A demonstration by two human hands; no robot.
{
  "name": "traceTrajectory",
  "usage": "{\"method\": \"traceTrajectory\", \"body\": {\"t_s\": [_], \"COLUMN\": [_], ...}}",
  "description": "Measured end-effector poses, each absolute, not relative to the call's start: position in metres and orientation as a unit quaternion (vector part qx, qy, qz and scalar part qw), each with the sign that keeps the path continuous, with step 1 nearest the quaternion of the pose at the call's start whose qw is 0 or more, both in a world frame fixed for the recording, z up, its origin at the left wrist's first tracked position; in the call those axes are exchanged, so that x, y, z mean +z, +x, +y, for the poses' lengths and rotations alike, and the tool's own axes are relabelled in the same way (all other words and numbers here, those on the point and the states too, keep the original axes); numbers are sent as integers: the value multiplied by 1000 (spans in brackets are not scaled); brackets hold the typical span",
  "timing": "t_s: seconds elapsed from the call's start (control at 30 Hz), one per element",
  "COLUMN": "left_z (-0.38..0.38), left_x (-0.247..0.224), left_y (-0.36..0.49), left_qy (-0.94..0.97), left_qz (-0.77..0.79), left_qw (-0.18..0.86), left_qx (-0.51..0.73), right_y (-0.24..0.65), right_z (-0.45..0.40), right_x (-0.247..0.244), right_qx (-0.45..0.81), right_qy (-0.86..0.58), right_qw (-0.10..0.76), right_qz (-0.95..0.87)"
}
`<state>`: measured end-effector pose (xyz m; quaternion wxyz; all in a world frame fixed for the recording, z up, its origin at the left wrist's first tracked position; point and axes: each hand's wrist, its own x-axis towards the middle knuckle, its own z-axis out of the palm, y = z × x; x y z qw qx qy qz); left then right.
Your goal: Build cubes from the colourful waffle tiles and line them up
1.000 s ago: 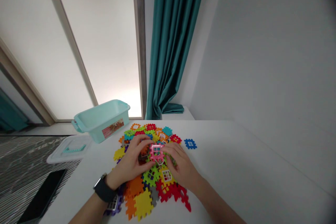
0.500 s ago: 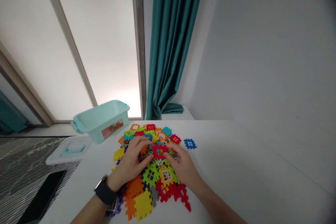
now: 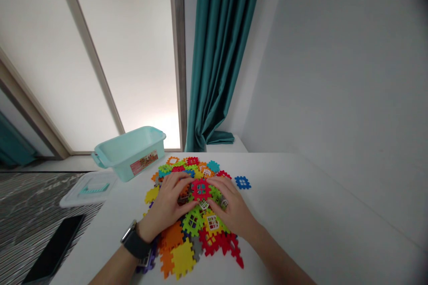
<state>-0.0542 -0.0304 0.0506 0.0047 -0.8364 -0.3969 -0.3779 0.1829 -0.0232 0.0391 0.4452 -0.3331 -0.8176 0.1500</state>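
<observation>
Heap of interlocking plastic tiles (image 3: 182,258) lies on a white table (image 3: 301,205), and everything else here sits relative to it. The left hand (image 3: 165,202) and right hand (image 3: 230,205) rest together on the middle of the heap, curved down from either side around a red tile with a window opening (image 3: 194,189). The fingertips (image 3: 191,201) come to its edges, but the pictures do not settle whether they are clamped on it or only resting there, or whether it is joined to anything beneath. That red tile sits at the heap's centre, on top of the others. As far as the pictures show, little is finished: no built shape stands up from the heap, and most tiles look loose and overlapping, though a few have white window frames set in them (the one near the right hand (image 3: 212,222) shows this best). A single blue tile (image 3: 242,181) lies apart, just beyond the heap's right edge. Past its far left edge stands a mint-green plastic bin (image 3: 133,153), its inside hidden from this view, with a clear lid (image 3: 88,189) nearer the heap's left side. A black phone (image 3: 53,249) lies further left, beyond the table's edge.
</observation>
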Motion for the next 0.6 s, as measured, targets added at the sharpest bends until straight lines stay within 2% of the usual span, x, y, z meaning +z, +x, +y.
{"method": "traceTrajectory", "body": {"t_s": [0.13, 0.6], "left_z": [-30, -29], "left_x": [47, 45], "left_y": [-55, -53], "left_qy": [-831, -822], "left_qz": [-403, -410], "left_qw": [-21, -48], "left_qx": [-382, -392], "right_y": [185, 186], "right_z": [-21, -20], "right_x": [38, 40], "right_qx": [95, 23], "right_qy": [-310, -291], "right_qw": [431, 438], "right_qz": [-842, -851]}}
